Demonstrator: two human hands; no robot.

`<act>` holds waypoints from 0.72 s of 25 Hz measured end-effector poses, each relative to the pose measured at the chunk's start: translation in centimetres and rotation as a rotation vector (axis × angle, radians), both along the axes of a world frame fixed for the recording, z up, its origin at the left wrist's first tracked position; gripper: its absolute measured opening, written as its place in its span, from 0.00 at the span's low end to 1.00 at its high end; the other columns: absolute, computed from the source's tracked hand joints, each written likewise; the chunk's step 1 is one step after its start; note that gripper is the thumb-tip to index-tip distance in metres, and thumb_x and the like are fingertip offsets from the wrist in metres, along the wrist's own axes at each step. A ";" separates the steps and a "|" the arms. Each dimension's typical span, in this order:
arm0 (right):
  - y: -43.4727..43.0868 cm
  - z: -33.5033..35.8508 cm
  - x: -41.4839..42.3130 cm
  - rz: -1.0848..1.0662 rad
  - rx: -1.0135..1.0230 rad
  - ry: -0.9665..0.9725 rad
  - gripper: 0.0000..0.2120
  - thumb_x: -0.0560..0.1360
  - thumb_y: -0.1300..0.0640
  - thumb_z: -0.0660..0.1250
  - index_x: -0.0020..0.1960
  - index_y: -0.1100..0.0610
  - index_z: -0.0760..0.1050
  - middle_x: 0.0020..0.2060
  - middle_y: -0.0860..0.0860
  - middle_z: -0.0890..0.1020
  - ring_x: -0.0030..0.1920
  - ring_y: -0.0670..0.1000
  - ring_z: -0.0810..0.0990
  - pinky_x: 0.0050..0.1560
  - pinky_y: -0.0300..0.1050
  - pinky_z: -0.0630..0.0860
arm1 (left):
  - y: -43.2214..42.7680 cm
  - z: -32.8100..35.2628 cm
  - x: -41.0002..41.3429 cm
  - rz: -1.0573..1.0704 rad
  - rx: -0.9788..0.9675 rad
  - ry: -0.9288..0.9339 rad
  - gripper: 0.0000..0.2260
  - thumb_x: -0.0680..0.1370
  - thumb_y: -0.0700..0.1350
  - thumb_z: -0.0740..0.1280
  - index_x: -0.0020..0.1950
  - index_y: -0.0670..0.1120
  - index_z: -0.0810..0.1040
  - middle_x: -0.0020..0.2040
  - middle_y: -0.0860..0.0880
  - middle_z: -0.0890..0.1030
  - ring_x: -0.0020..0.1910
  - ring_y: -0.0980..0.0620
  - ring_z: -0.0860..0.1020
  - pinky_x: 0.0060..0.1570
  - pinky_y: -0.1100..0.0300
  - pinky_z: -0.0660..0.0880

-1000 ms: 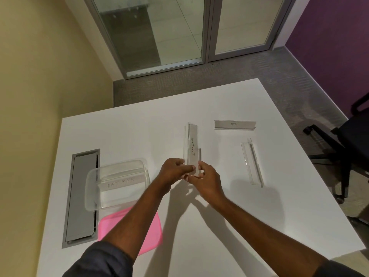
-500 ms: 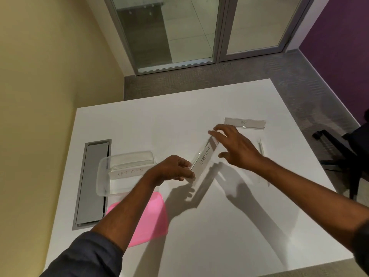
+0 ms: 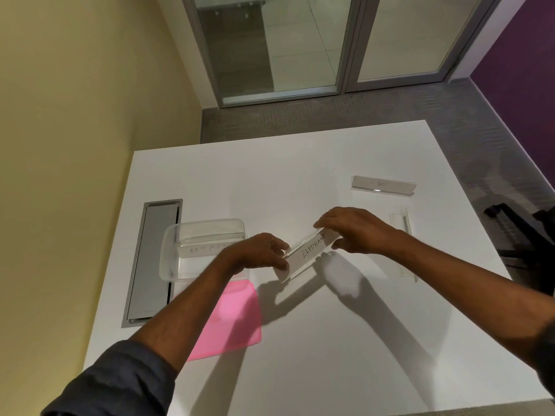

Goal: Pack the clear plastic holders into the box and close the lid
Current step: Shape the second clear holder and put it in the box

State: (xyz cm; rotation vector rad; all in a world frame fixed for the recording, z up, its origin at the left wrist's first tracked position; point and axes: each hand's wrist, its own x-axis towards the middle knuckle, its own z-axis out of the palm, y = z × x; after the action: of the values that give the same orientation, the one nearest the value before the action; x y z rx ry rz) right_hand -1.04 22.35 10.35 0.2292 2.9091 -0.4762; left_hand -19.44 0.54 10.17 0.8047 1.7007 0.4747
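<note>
A clear plastic holder labelled ELEPHANT (image 3: 310,252) is held just above the white table (image 3: 300,163), slanting up to the right. My left hand (image 3: 261,252) grips its near-left end and my right hand (image 3: 351,229) grips its far-right end. Left of it stands the clear box (image 3: 171,250), with a holder labelled BATMAN (image 3: 201,250) inside; my left forearm hides part of both. The pink lid (image 3: 234,313) lies flat in front of the box. Two more holders lie on the table: one at the far right (image 3: 383,185), one empty (image 3: 402,232) beyond my right wrist.
A grey cable hatch (image 3: 154,259) is set into the table left of the box. A yellow wall runs close along the left. A black office chair (image 3: 528,235) stands off the right edge. Glass doors are at the far end.
My right hand came back from reaching toward the far holders and took hold of the ELEPHANT holder's far end. The holder now tilts more toward the box.
</note>
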 end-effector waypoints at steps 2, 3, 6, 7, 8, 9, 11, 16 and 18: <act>-0.8 -0.1 -0.4 -0.017 -0.034 -0.011 0.31 0.73 0.55 0.80 0.75 0.50 0.76 0.69 0.48 0.81 0.69 0.52 0.78 0.61 0.50 0.79 | -0.7 0.3 -0.3 -0.032 -0.001 0.086 0.19 0.77 0.41 0.76 0.69 0.44 0.83 0.51 0.40 0.84 0.49 0.50 0.82 0.49 0.61 0.76; -1.3 -0.2 -0.8 -0.023 -0.039 -0.006 0.31 0.73 0.54 0.80 0.75 0.50 0.76 0.69 0.48 0.81 0.69 0.52 0.78 0.61 0.50 0.79 | -1.1 0.5 -0.6 -0.066 0.001 0.147 0.19 0.77 0.45 0.78 0.67 0.44 0.84 0.52 0.41 0.86 0.51 0.48 0.84 0.50 0.58 0.76; -3.1 -0.4 -2.4 -0.032 -0.040 0.014 0.32 0.72 0.52 0.81 0.74 0.51 0.77 0.67 0.48 0.82 0.67 0.53 0.79 0.59 0.50 0.79 | -2.8 0.7 -1.7 -0.132 0.032 0.411 0.15 0.72 0.51 0.81 0.53 0.47 0.83 0.41 0.51 0.83 0.42 0.49 0.81 0.44 0.53 0.76; -3.9 -0.5 -2.9 -0.033 -0.047 0.022 0.31 0.72 0.51 0.81 0.74 0.51 0.77 0.66 0.47 0.82 0.67 0.53 0.79 0.58 0.50 0.79 | -3.4 0.6 -2.2 -0.132 0.038 0.490 0.15 0.72 0.52 0.81 0.53 0.46 0.83 0.42 0.50 0.83 0.43 0.48 0.81 0.45 0.50 0.77; -4.6 -0.6 -3.5 -0.031 -0.055 0.026 0.31 0.72 0.51 0.81 0.73 0.51 0.77 0.65 0.47 0.83 0.66 0.53 0.79 0.58 0.50 0.79 | -4.0 0.5 -2.6 -0.138 0.041 0.552 0.17 0.72 0.52 0.81 0.55 0.46 0.84 0.46 0.48 0.84 0.46 0.46 0.82 0.47 0.48 0.79; -5.3 -0.8 -4.1 -0.024 -0.057 0.029 0.31 0.72 0.50 0.80 0.73 0.51 0.77 0.65 0.47 0.83 0.66 0.53 0.79 0.57 0.51 0.79 | -4.8 0.3 -3.0 -0.154 0.042 0.608 0.19 0.72 0.52 0.81 0.58 0.46 0.85 0.51 0.47 0.84 0.51 0.44 0.82 0.50 0.47 0.80; -6.8 -1.1 -5.4 -0.009 -0.056 0.031 0.30 0.73 0.50 0.80 0.73 0.51 0.77 0.64 0.48 0.83 0.66 0.54 0.79 0.57 0.51 0.79 | -6.4 -0.2 -3.9 -0.185 0.034 0.683 0.23 0.73 0.53 0.80 0.65 0.47 0.83 0.58 0.47 0.81 0.59 0.44 0.80 0.52 0.49 0.79; -10.8 -2.1 -9.2 0.019 -0.091 0.027 0.29 0.74 0.49 0.77 0.73 0.52 0.76 0.63 0.49 0.82 0.66 0.54 0.77 0.56 0.51 0.79 | -10.6 -1.4 -7.4 -0.097 0.016 0.735 0.30 0.74 0.47 0.81 0.76 0.52 0.78 0.65 0.49 0.78 0.64 0.45 0.78 0.56 0.47 0.80; -12.3 -2.5 -10.9 0.021 -0.111 0.027 0.29 0.75 0.49 0.77 0.73 0.52 0.75 0.64 0.49 0.81 0.66 0.54 0.76 0.56 0.51 0.79 | -12.0 -1.7 -9.1 -0.075 0.023 0.781 0.30 0.75 0.45 0.80 0.76 0.52 0.78 0.64 0.49 0.78 0.64 0.46 0.79 0.54 0.48 0.80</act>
State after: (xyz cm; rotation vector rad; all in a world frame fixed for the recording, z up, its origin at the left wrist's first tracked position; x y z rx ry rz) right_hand -11.98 10.08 7.81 0.1775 2.8966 -0.6394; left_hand -28.50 -11.44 8.46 1.1590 2.3632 0.1193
